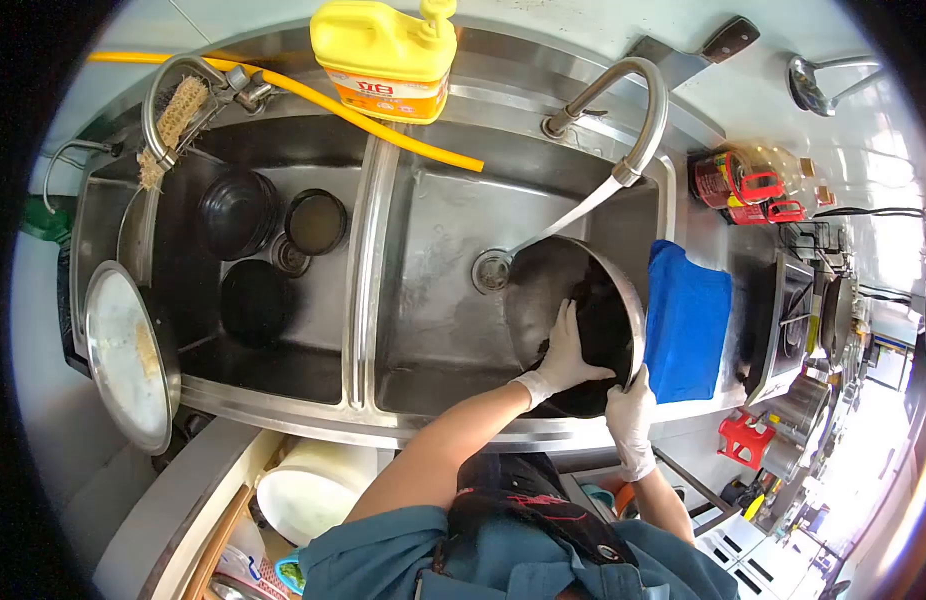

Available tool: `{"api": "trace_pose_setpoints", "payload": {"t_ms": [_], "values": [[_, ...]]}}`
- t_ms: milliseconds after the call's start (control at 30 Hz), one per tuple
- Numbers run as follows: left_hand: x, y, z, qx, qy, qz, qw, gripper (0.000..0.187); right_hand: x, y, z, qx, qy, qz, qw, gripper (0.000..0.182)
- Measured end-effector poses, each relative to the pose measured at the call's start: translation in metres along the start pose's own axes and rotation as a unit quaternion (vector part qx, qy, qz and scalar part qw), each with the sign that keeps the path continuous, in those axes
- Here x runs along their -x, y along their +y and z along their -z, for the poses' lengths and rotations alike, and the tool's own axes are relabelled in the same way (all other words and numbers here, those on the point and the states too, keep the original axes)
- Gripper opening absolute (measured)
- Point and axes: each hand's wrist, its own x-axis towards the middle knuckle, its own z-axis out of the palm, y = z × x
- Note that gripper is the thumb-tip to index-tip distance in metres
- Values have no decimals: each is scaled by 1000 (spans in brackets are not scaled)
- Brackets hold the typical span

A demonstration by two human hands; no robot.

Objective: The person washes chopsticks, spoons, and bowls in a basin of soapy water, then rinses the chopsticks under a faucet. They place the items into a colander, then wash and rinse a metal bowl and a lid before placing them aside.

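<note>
A large dark wok (543,285) with a bare metal rim leans tilted in the right sink basin (438,350). My left hand (566,352), in a white glove, rests inside it with fingers stretched and thumb apart. I cannot see anything held under the palm. My right hand (631,412), also gloved, grips the wok's rim at the near right side. Water runs from the curved faucet (655,110) toward the drain (491,270), close to the wok's left edge. A blue cloth (689,325) lies just right of the wok.
Several dark bowls (239,212) sit in the left basin, with a large metal basin (131,350) over its left edge. A yellow jug (383,60) and yellow hose (383,130) are behind the divider. A cleaver (683,58) lies at the back; bottles (748,180) stand right.
</note>
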Motion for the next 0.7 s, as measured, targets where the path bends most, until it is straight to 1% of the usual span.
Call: {"api": "trace_pose_setpoints", "payload": {"t_ms": [33, 67, 100, 167, 200, 367, 533, 700], "values": [[0, 5, -4, 10, 0, -16, 1000, 138, 3, 5, 3, 24, 20, 6, 999, 56], [0, 12, -5, 20, -1, -31, 999, 138, 6, -7, 15, 29, -12, -43, 999, 58], [0, 18, -6, 23, -2, -33, 999, 138, 8, -8, 20, 31, -10, -44, 998, 58], [-1, 30, -8, 40, -3, -47, 998, 138, 14, -8, 28, -7, 31, -29, 999, 59], [-1, 34, -10, 42, -5, -49, 998, 138, 16, -14, 35, -19, 31, -33, 999, 59], [-10, 51, -10, 73, 15, -116, 990, 141, 25, -26, 53, -13, 54, -37, 998, 62], [-16, 66, -11, 110, 15, -133, 985, 144, 30, -33, 65, 0, 73, -43, 996, 64], [-23, 69, -14, 131, 18, -146, 980, 144, 29, -34, 68, 4, 85, -24, 996, 66]]}}
